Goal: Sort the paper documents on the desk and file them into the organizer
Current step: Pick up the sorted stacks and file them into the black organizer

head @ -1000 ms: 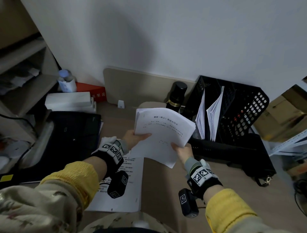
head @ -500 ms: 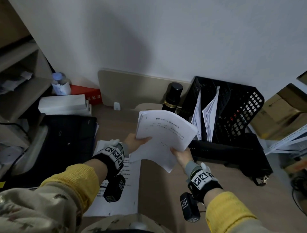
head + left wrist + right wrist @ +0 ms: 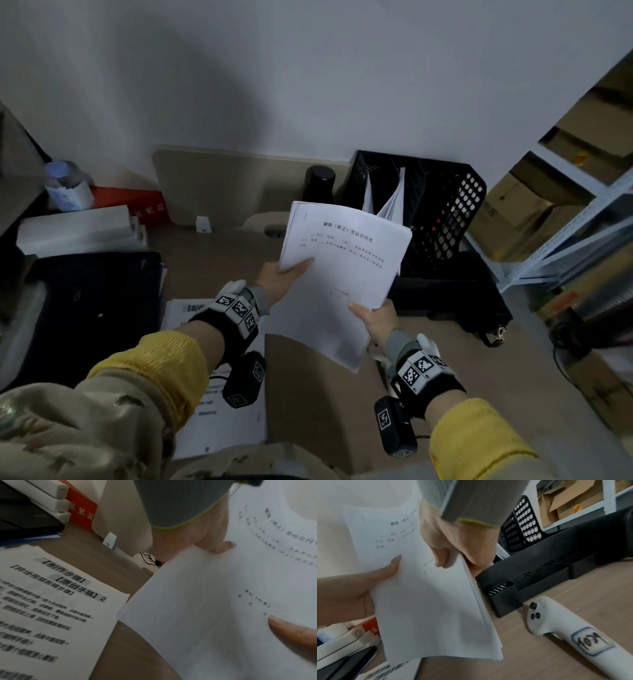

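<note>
Both hands hold a stack of white printed sheets [image 3: 339, 274] above the desk, just in front of the black mesh organizer [image 3: 445, 219]. My left hand [image 3: 284, 277] pinches the stack's left edge, thumb on top [image 3: 392, 565]. My right hand [image 3: 373, 318] grips the lower right edge, thumb on the page [image 3: 291, 627] and fingers curled underneath [image 3: 476, 559]. The stack [image 3: 426, 601] tilts up toward the organizer, which holds a few upright papers [image 3: 390, 202]. Another printed document [image 3: 219, 404] lies flat on the desk [image 3: 51, 615] under my left forearm.
A black bottle [image 3: 320, 185] stands left of the organizer. A black folder [image 3: 92, 308], white boxes [image 3: 78, 229] and a red booklet [image 3: 137, 205] crowd the left. A white handheld controller [image 3: 573, 632] lies on the desk at right. Shelving with cardboard boxes [image 3: 565, 192] stands far right.
The stack has risen slightly and shifted a little toward the organizer, both hands keeping their grip. The head view has tilted and moved right.
</note>
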Motion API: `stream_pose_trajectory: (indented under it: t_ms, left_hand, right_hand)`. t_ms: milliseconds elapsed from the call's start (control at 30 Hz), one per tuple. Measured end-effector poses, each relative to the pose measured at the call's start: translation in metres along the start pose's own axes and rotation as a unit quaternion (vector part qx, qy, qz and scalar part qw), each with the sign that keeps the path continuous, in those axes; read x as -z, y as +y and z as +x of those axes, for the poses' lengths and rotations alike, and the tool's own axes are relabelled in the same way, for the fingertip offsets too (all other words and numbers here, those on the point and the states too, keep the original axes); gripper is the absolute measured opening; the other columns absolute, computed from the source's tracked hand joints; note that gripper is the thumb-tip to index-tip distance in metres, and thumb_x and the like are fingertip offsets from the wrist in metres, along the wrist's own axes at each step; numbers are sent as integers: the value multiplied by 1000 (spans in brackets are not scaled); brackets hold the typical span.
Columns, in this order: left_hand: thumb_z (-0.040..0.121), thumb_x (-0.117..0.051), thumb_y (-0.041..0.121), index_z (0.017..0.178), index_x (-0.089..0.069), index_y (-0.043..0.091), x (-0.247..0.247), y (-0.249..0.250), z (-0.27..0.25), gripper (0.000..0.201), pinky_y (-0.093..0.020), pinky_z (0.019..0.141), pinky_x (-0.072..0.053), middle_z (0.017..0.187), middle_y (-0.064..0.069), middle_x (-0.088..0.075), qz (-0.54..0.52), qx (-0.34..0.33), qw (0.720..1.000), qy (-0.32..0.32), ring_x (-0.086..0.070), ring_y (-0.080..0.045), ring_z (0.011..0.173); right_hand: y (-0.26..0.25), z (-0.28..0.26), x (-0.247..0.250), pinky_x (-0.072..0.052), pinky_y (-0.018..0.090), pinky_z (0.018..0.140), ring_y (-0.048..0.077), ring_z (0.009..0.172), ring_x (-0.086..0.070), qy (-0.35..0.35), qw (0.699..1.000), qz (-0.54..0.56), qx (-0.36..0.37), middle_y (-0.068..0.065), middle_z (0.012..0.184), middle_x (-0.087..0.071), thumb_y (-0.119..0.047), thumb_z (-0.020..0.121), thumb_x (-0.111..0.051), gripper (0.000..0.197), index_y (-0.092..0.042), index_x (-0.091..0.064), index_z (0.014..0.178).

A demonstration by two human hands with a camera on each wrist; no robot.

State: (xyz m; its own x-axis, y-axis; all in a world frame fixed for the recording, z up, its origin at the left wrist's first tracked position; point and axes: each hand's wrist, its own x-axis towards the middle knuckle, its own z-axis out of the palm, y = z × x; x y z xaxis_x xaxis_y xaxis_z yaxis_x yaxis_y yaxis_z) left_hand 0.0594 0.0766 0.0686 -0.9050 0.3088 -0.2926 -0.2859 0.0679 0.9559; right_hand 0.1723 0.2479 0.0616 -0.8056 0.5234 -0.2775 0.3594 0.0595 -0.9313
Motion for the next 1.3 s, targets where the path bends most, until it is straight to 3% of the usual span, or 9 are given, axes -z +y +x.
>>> stream_pose_trajectory:
  t_ms: [167, 267, 433, 600, 733, 867, 1033, 1200, 1300]
  left_hand:
    - [79, -74, 34, 103, -72, 12, -35, 5, -4, 32, -27, 78, -57, 90, 0, -73, -4, -20, 999, -50, -70, -16, 85]
    - [82, -72, 34, 104, -71, 13, -57, 4, -6, 31, -29, 78, -59, 98, -2, -73, 1, -29, 996, -86, -70, -14, 84]
    - [87, -61, 45, 104, -63, 15, -86, -1, 0, 35, -36, 82, -52, 97, -7, -66, 94, -73, 986, -115, -61, -19, 86]
    - [94, -55, 30, 126, -54, 7, -120, -5, 6, 39, -32, 101, -43, 118, -8, -60, 101, -55, 986, -119, -57, -22, 110]
    - [96, -52, 19, 128, -51, 2, -133, -15, 13, 37, -33, 106, -40, 130, -14, -57, 120, -50, 984, -120, -53, -26, 122]
    - [96, -51, 15, 128, -50, 2, -142, -20, 19, 34, -43, 109, -39, 130, -19, -56, 123, -47, 981, -143, -54, -30, 122]
    - [97, -49, 16, 127, -49, 8, -144, -13, 24, 32, -39, 109, -39, 133, -13, -54, 135, -42, 978, -156, -53, -27, 123]
    - [98, -48, 14, 133, -44, 9, -134, -9, 34, 36, -32, 94, -47, 134, -12, -54, 125, -20, 978, -167, -57, -26, 119]
    - [97, -48, 9, 132, -43, 7, -119, -7, 39, 35, -19, 57, -47, 121, -15, -61, 111, 22, 981, -160, -67, -20, 90]
  right_hand:
    - [4, -16, 36, -53, 17, 63, 24, 87, -63, 64, 998, 22, -11, 20, 108, -65, 2, 84, -65, 25, 10, -63, 107]
    - [6, -25, 58, -52, 23, 68, 26, 94, -63, 101, 994, 32, -22, 23, 112, -65, 0, 85, -64, 25, 9, -63, 108]
    - [9, -39, 87, -54, 19, 65, 22, 82, -65, 179, 983, 51, -13, 23, 112, -64, 1, 85, -64, 25, 10, -63, 108]
    - [4, -51, 116, -47, 34, 88, 26, 97, -61, 236, 967, 95, -4, 11, 102, -63, -1, 86, -63, 14, -5, -62, 99]
    - [-9, -52, 135, -46, 32, 89, 22, 96, -59, 269, 957, 110, 4, 12, 105, -61, -5, 88, -62, 24, 4, -59, 110]
    - [-26, -48, 154, -47, 38, 95, 25, 98, -60, 315, 943, 104, 33, 8, 97, -63, -6, 89, -61, 1, -5, -61, 88]
    - [-45, -26, 170, -49, 44, 97, 31, 104, -64, 368, 927, 15, 72, 17, 111, -67, -14, 89, -61, 28, 2, -65, 111]
    - [-69, -1, 166, -46, 29, 87, 26, 96, -62, 386, 917, -32, 94, 19, 107, -67, -14, 93, -55, 28, 2, -64, 113]
    - [-80, 25, 155, -46, 34, 90, 34, 105, -62, 387, 917, -55, 80, 22, 111, -67, -16, 94, -53, 30, -1, -63, 117]
